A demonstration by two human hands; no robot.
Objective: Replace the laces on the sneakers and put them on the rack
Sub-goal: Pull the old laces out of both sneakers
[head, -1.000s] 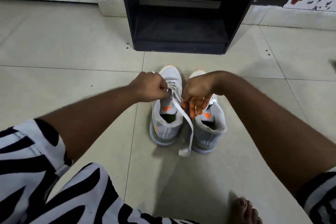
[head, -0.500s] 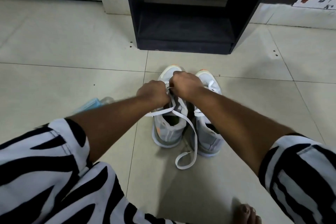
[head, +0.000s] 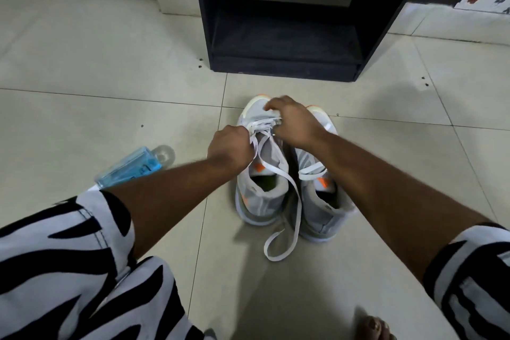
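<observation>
Two grey sneakers with orange accents stand side by side on the tiled floor, toes toward the rack. On the left sneaker (head: 259, 199), my left hand (head: 230, 149) grips the white lace (head: 292, 193) at the eyelets. My right hand (head: 294, 121) lies over that shoe's toe end, fingers curled at the lace's upper rows; what it holds is hidden. The lace's loose end trails down between the shoes and loops on the floor. The right sneaker (head: 323, 210) is partly covered by my right forearm. The black shoe rack (head: 287, 63) stands just beyond, its lower shelf bare.
A clear bottle of blue liquid (head: 132, 167) lies on the floor left of my left forearm. My bare toes (head: 374, 328) show at the bottom right. Zebra-print clothing fills the lower left. Pale tiles surround the shoes.
My right hand has moved forward from beside the left hand to the left sneaker's toe end. The lace's loose loop lies a little differently on the floor. The camera has tilted slightly.
</observation>
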